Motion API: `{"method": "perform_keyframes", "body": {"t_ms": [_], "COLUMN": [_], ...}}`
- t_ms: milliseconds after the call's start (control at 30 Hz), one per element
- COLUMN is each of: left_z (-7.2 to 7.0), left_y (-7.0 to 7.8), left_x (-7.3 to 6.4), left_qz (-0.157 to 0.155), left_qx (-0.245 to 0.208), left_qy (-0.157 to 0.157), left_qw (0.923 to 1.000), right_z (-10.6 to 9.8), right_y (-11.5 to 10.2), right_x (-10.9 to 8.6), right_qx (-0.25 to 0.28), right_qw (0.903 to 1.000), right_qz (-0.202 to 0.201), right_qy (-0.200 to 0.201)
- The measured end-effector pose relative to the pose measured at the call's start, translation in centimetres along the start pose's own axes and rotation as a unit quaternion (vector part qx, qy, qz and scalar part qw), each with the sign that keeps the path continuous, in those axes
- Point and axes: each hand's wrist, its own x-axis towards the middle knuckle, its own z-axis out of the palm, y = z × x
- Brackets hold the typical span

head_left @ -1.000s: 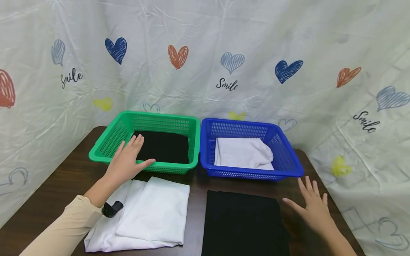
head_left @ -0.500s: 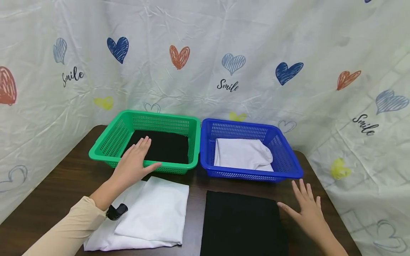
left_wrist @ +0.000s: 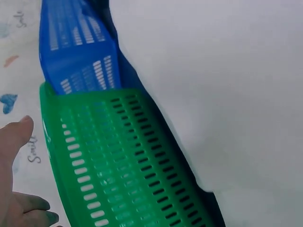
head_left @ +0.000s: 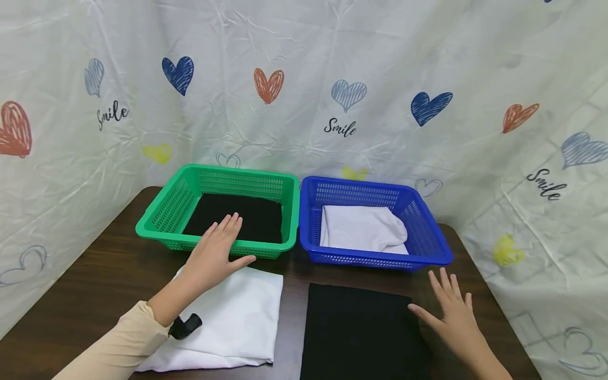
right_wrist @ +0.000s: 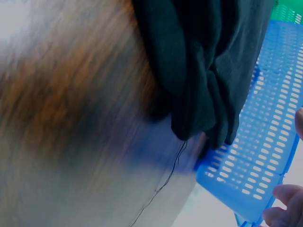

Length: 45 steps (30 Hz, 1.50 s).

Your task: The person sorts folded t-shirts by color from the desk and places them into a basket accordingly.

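Left hand (head_left: pixel 216 258), spread wide, partly hides white cloth (head_left: pixel 244 316), lower left; right hand (head_left: pixel 451 316), also wide, is beside black cloth (head_left: pixel 361 332) cut off at bottom. Mid-frame, green basket (head_left: pixel 237 182) holds black fabric (head_left: pixel 261 219); blue basket (head_left: pixel 380 257), white fabric (head_left: pixel 356 224).

baskets (head_left: pixel 266 246) side by side, cloths (head_left: pixel 361 332) before

1. White cloth (head_left: pixel 242 311): folded flat on the tabletop (head_left: pixel 90 285).
2. Black cloth (head_left: pixel 358 332): flat, to its right.
3. Green basket (head_left: pixel 266 246): upright beyond the white, dark cloth (head_left: pixel 258 214) inside.
4. Blue basket (head_left: pixel 375 256): just beside it, pale cloth (head_left: pixel 358 227) inside.
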Motion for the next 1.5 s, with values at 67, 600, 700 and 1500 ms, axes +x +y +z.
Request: {"method": "perform_keyframes", "body": {"t_ms": [67,600,700,1500], "left_z": [0.1,1.6,1.8,2.7], "left_y": [0.5,3.2,3.7,7.2], "left_x": [-0.1,-1.5,-1.7,-3.5], "left_qz": [0.007,0.044,0.053,0.094], "left_qx": [0.0,-0.015,-0.011,-0.037], "left_qy": [0.002,0.019,0.014,-0.017], "left_qw": [1.0,0.9988,0.9985,0.9948], "right_z": [0.2,0.7,0.9,2.4], "right_y": [-0.2,-0.8,-0.8,-0.5], "right_x": [0.0,-0.4,-0.6,-3.0], "right_qx": [0.003,0.006,-0.001,0.043], "right_qw": [1.0,0.9997,0.9995,0.9961], "right_qz": [-0.001,0.009,0.008,0.016], "right_qy": [0.001,-0.023,-0.029,-0.076]}}
